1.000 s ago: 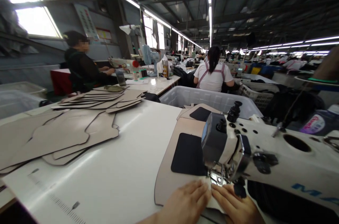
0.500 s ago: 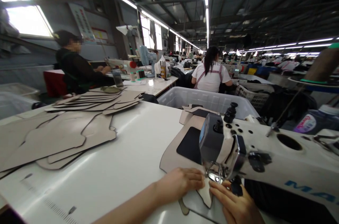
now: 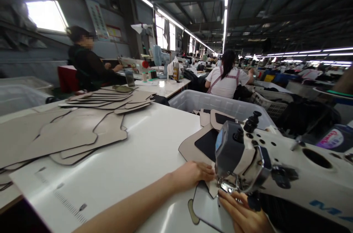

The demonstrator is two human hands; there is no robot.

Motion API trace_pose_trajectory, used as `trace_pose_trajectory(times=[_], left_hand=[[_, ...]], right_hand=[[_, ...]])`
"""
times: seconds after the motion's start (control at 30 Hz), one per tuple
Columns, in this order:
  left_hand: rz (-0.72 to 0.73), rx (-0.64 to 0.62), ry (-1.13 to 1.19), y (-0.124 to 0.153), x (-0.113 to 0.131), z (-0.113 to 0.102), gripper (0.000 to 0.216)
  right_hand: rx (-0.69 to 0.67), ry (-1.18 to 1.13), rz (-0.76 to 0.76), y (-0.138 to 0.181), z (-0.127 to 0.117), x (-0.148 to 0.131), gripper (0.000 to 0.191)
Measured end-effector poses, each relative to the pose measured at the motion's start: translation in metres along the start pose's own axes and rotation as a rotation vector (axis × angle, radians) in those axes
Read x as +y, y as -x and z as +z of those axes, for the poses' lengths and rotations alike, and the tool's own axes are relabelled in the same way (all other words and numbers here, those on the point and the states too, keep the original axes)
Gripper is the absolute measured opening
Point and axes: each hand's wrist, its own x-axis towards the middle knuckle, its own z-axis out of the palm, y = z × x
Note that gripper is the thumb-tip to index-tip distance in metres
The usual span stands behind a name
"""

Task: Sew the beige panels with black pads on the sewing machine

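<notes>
- Tan panel [image 3: 193,146] with a dark patch lies on the white surface [image 3: 143,159], lower centre, under the sewing machine [image 3: 248,159].
- Left hand [image 3: 193,174] flat, pressing its edge.
- Right hand [image 3: 239,212] flat at the needle plate, fingers loosely spread.

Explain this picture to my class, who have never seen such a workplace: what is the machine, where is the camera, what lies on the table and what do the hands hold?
The camera sits on the worker's head, looking down at their own hands. The white machine is an industrial sewing machine. The left hand and right hand press flat on a beige piece with a dark patch at the needle; neither closes a grip on it. On the white table lie stacks of beige cut pieces. Behind it stands a grey bin. Other people sew at tables farther off.
</notes>
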Motion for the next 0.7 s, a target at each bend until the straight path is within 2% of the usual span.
trace_pose_trajectory(times=[0.1, 0.27, 0.4, 0.57, 0.7], left_hand=[[-0.087, 0.038, -0.158, 0.007, 0.010, 0.015, 0.027], [-0.188, 0.041, -0.343, 0.015, 0.014, 0.033, 0.033], [-0.163, -0.003, -0.318, 0.010, 0.005, 0.026, 0.035], [-0.121, 0.013, -0.288, 0.002, 0.000, 0.013, 0.028], [-0.110, 0.016, -0.296, 0.003, -0.001, 0.010, 0.027]], right_hand=[[-0.019, 0.003, -0.019, 0.006, 0.006, -0.002, 0.046], [0.020, -0.088, 0.048, 0.013, 0.009, -0.006, 0.040], [0.007, -0.067, 0.018, 0.015, 0.009, -0.005, 0.040], [-0.034, -0.065, 0.053, 0.021, 0.014, -0.005, 0.040], [0.046, -0.077, 0.064, 0.020, 0.015, -0.004, 0.039]])
